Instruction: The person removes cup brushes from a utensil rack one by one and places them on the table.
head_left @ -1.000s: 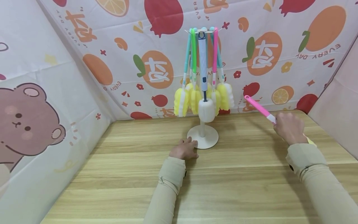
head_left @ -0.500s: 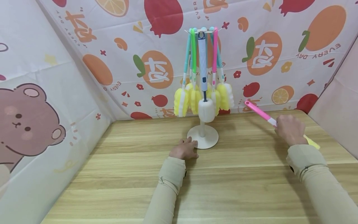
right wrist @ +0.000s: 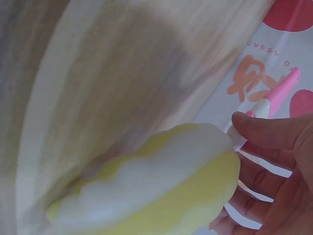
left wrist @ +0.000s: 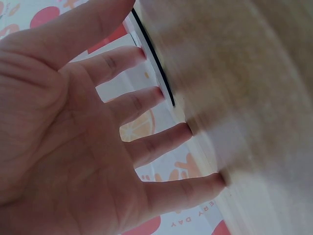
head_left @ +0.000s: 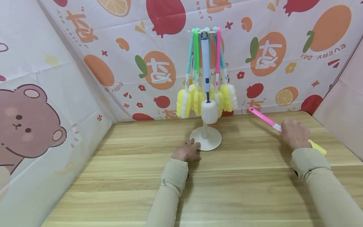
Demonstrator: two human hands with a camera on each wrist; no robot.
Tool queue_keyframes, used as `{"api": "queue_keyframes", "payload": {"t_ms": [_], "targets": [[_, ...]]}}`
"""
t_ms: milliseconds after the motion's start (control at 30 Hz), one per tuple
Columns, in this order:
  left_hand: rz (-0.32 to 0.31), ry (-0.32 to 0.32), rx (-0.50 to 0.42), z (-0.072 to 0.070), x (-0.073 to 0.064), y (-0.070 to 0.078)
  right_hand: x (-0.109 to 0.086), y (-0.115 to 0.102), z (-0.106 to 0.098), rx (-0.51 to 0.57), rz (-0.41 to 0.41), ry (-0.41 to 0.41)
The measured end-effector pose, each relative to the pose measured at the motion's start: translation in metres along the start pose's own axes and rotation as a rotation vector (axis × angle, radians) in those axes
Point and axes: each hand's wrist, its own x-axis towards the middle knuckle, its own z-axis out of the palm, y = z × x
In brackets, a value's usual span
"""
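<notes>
A pink-handled sponge brush point(head_left: 265, 119) is held by my right hand point(head_left: 296, 134), gripped near where the handle meets the sponge. Its yellow-and-white sponge head point(right wrist: 161, 181) fills the lower right wrist view, close over the table; whether it touches is unclear. The handle slants up toward the back wall. My left hand point(head_left: 187, 151) rests with spread fingers at the round white base of a stand point(head_left: 210, 144). In the left wrist view the fingertips touch the base's rim point(left wrist: 151, 54) and the tabletop. Several sponge brushes hang from the stand's top, with teal, green and pink handles.
In front on the stand hangs a white-headed brush point(head_left: 209, 112) with a grey-blue handle. A wooden tabletop point(head_left: 127, 176) spreads around the stand. Fruit-print cloth point(head_left: 127, 72) closes off the back, and a bear-print cloth point(head_left: 25, 119) stands at the left.
My right hand has lowered slightly with the pink brush, and its handle end has come down. More of the yellow sponge shows behind the wrist. My left hand has stayed put.
</notes>
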Motion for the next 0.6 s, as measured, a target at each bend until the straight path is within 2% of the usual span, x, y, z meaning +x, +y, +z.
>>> {"api": "queue_keyframes", "payload": {"t_ms": [300, 600], "targets": [[-0.002, -0.003, -0.010, 0.001, 0.000, -0.001, -0.003, 0.001, 0.008, 0.020, 0.003, -0.082], [0.007, 0.005, -0.007, 0.002, 0.001, -0.001, -0.002, 0.000, 0.014, -0.020, 0.006, -0.097]]}}
